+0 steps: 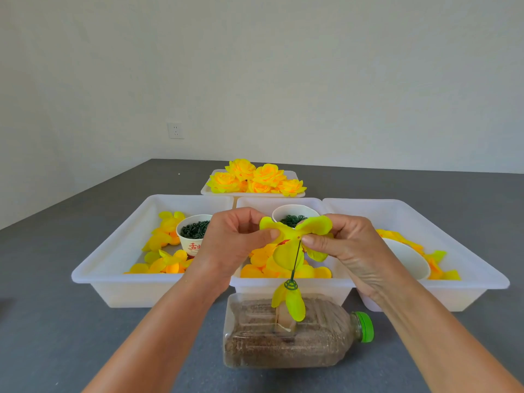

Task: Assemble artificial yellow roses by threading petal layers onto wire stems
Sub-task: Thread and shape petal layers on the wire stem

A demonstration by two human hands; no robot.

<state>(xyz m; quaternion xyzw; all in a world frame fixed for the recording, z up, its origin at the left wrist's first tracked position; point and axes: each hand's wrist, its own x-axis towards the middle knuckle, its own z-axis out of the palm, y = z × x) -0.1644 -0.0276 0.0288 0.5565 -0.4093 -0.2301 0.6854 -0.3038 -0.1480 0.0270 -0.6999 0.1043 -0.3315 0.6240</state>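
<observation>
Both hands grasp 1 petal layer (295, 231): the left hand (232, 239) pinches its left edge, the right hand (340, 242) pinches beside its centre hole. A green stem (295, 259) runs through that hole and down to a smaller layer (292, 302), above a lying bottle (283, 336). Behind stand 3 trays (119, 262) of petals, with roses (255, 177) farther back.

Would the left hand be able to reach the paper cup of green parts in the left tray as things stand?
Probably yes, once freed: the cup stands open-topped just beside the left hand with nothing between them, but that hand is now pinching the petal layer.
</observation>
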